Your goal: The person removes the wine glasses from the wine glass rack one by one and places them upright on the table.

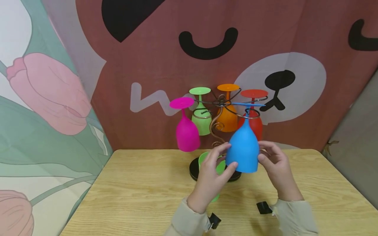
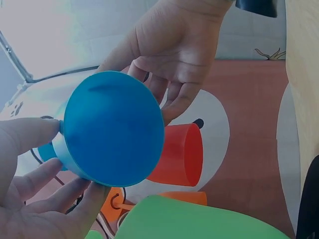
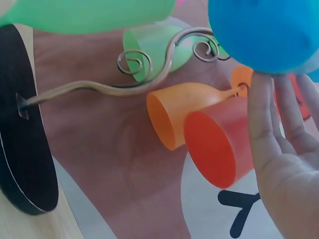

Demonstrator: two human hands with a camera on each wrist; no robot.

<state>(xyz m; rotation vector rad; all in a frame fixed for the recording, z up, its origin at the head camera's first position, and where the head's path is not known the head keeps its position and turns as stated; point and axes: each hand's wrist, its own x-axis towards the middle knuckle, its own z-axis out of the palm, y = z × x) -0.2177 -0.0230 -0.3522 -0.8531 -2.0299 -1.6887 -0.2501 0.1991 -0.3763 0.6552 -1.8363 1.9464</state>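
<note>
Head view first: a metal rack [image 1: 220,118] stands on a wooden table [image 1: 141,186], and five coloured goblets hang upside down from its arms, pink [image 1: 186,129], light green [image 1: 201,119], orange [image 1: 228,116], red [image 1: 254,123] and blue. The blue goblet [image 1: 243,149] hangs at the front, its foot resting in a wire loop, so it looks seated or nearly so. The left hand [image 1: 212,173] touches its bowl with thumb and fingertips, and the right hand [image 1: 276,164] cups the other side with fingers lightly bent. A further green goblet [image 1: 215,165] sits behind the left hand by the rack's black base, not hung, so one piece seems left.

Left wrist view: the blue bowl's open mouth faces the camera, the left fingers [image 2: 47,199] spread along its rim, pressing rather than curling round it.

Right wrist view: the right fingers [image 3: 271,114] lie straight against the blue bowl, not closed on it.
</note>
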